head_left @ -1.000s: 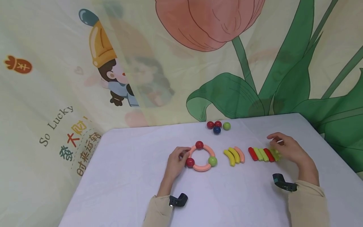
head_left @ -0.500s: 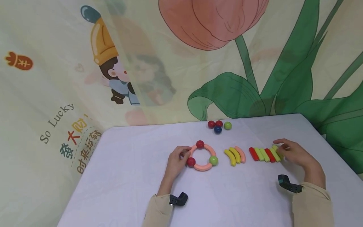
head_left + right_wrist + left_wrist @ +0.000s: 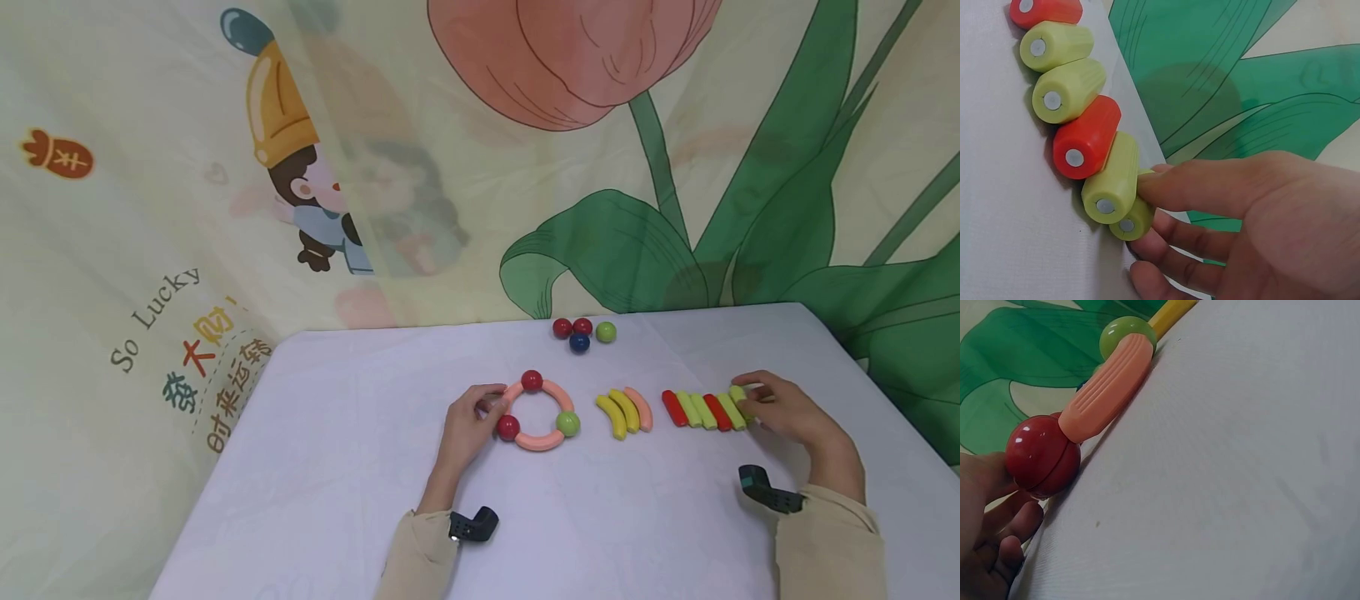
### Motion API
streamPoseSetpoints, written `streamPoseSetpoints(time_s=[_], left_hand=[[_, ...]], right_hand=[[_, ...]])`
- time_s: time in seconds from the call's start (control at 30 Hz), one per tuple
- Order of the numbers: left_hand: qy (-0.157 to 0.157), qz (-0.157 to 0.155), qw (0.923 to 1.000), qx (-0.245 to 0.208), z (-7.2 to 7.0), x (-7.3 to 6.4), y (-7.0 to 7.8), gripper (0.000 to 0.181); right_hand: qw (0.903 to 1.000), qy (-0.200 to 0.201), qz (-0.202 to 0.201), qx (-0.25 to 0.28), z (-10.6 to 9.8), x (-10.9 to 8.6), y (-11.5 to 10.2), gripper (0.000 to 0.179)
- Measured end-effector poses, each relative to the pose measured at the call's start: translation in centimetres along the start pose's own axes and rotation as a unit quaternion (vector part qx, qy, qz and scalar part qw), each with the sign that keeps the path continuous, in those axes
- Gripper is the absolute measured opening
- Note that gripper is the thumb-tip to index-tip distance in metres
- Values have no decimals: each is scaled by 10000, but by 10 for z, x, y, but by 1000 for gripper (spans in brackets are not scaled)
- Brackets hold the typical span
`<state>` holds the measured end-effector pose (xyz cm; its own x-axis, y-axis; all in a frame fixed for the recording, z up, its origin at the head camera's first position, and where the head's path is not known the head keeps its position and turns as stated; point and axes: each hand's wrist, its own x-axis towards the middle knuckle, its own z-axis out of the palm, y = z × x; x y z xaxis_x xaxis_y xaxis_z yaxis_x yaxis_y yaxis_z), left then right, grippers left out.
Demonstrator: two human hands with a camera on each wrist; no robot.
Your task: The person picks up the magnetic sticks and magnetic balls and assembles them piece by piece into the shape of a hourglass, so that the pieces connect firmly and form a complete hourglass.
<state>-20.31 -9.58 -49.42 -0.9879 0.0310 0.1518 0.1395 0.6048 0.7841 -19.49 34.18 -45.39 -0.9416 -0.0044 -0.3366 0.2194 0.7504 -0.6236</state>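
Two beige sleeves (image 3: 828, 550) of creased cloth enter at the bottom of the frame, each with a black wrist camera (image 3: 474, 525); dragged low, either might snag the faintly wrinkled white cover of the bench (image 3: 615, 525) and shift what lies there. At the centre, the left grip (image 3: 467, 421) holds the left side of a ring (image 3: 537, 442) by a red ball (image 3: 507, 428): three pink arcs (image 3: 1107, 387), one visibly fluted, alternate with three glossy balls, and a dark seam crosses that red one. An uneven tug could pull the joints apart, since nothing visible locks them. At middle right, the right grip (image 3: 787, 408) pinches the last green rod (image 3: 1140, 217), sixth in a row of straight red and green rods (image 3: 703, 411) with matt sides and round grey end discs (image 3: 1074, 158). Little room separates it from its neighbour, so a careless finger might knock the row crooked; if those discs are magnets, rods could also jump together. Between ring and row lie two yellow curved pieces (image 3: 613, 417) and a pink one (image 3: 641, 408), smooth and slim. Farther up, right of centre, four shiny balls (image 3: 579, 342), two red, one blue, one green, sit near the bench's far edge; a bump could set them rolling. Behind hangs a printed curtain (image 3: 577, 58), thin-looking fabric.
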Motion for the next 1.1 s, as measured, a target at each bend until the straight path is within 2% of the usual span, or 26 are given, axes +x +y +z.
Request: streamPoseSetpoints(time_s=[0.17,0.5,0.73,1.1], left_hand=[[59,-184,9997,-114,-1,1,2,29],[0,-303,9995,-126,-1,2,1,26],[8,-303,9995,-105,-1,1,3,26],[6,-206,9997,-108,-3,1,3,26]], right_hand=[[9994,197,83,259,0,0,2,58],[9977,527,92,409,0,1,4,62],[9949,841,-328,454,3,1,-3,60],[9905,826,-1035,359,10,2,-16,53]])
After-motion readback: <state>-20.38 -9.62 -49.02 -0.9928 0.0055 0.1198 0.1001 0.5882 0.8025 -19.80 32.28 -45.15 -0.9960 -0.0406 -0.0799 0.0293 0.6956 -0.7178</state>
